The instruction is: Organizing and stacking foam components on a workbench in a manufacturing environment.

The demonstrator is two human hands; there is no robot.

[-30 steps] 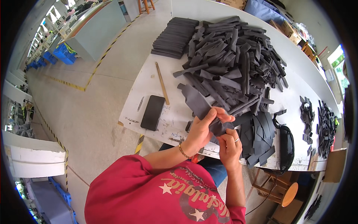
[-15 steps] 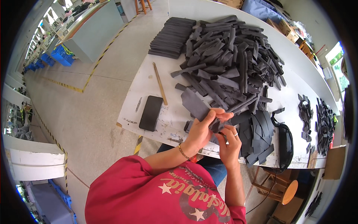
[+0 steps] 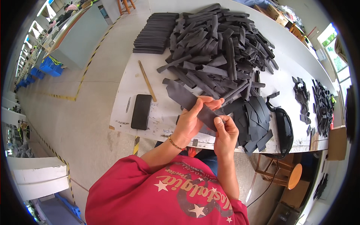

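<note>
A dark grey fabric strip (image 3: 182, 95) stretches between my two hands above the table's near edge, its pointed far end reaching up to the left. My left hand (image 3: 193, 118) grips it around the middle, thumb on top. The near end is pinched between thumb and fingers of my right hand (image 3: 225, 133). Just beyond lies a big heap of similar dark fabric pieces (image 3: 221, 48), many folded into narrow tubes. Flat dark pieces (image 3: 257, 122) are stacked loosely to the right of my right hand.
A neat row of dark strips (image 3: 155, 33) lies at the far left of the white table (image 3: 123, 82). Near it are a wooden stick (image 3: 147, 81) and a black phone-like slab (image 3: 141, 111). A glossy black object (image 3: 284, 131) stands at right, with more dark scraps (image 3: 323, 107) beyond.
The fabric was bunched up between my hands; now it is drawn out flat and straight. My right hand has turned so its thumb presses on top. The whole view has shifted slightly.
</note>
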